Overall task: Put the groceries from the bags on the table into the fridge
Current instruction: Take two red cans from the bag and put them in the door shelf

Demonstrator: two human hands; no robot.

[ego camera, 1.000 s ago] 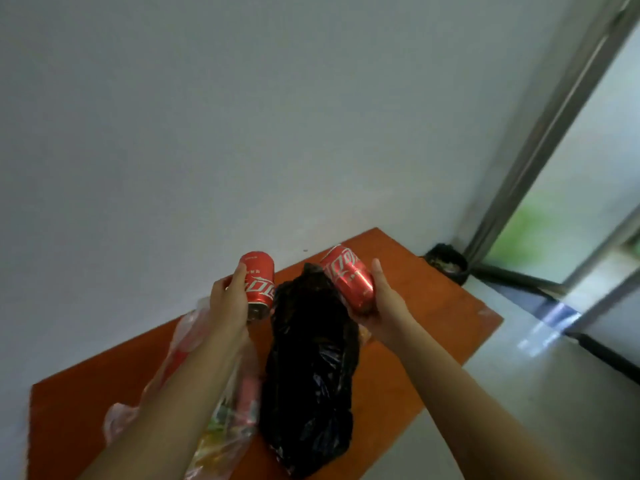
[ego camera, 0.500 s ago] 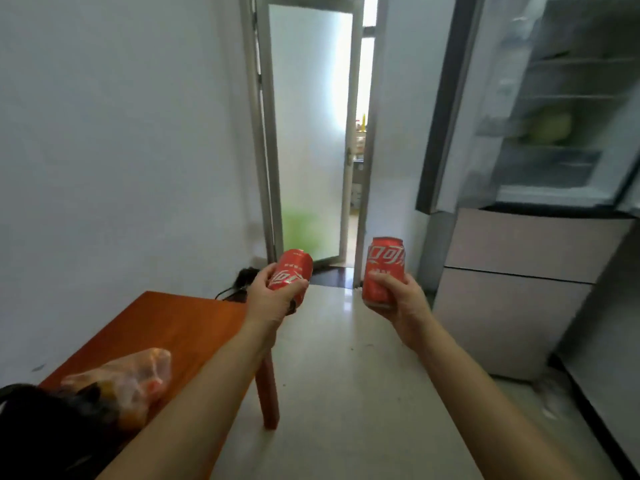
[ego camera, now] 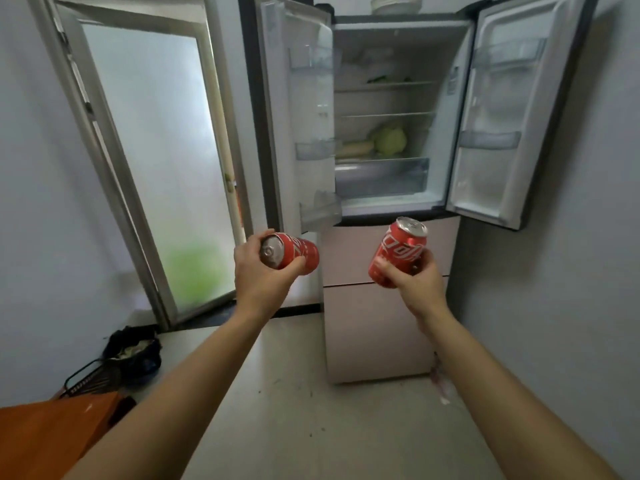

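A corner of the orange-brown table (ego camera: 52,427) shows nearest, well to the left of the fridge (ego camera: 381,323) and short of it. Both forearms reach toward the fridge. The left hand (ego camera: 258,271) grasps a red cola can (ego camera: 299,254) lying on its side, silver top turned back toward the camera, in front of the fridge's left edge. The right hand (ego camera: 412,282) has its fingers curled round a second red cola can (ego camera: 398,252), held nearly upright and tilted a little, in front of the fridge's closed pink drawers. On the floor left of the fridge, against the wall, sits a black bag (ego camera: 133,351) with pale, crumpled contents, and a black wire rack (ego camera: 90,379) lies beside it. A frosted glass door (ego camera: 156,150) stands left of the fridge. The fridge's two upper doors are swung wide: the left door (ego camera: 294,116) and right door (ego camera: 498,116) carry clear bins in which I can see nothing. Inside, a green cabbage (ego camera: 389,140) rests on the lowest shelf with a pale yellowish item (ego camera: 356,147) just beside it, above a clear crisper drawer (ego camera: 381,178) whose contents cannot be made out. The top shelf holds whitish wrapped items (ego camera: 377,69) and something green, too blurred to name. White bowls (ego camera: 396,3) are stacked on top of the fridge.
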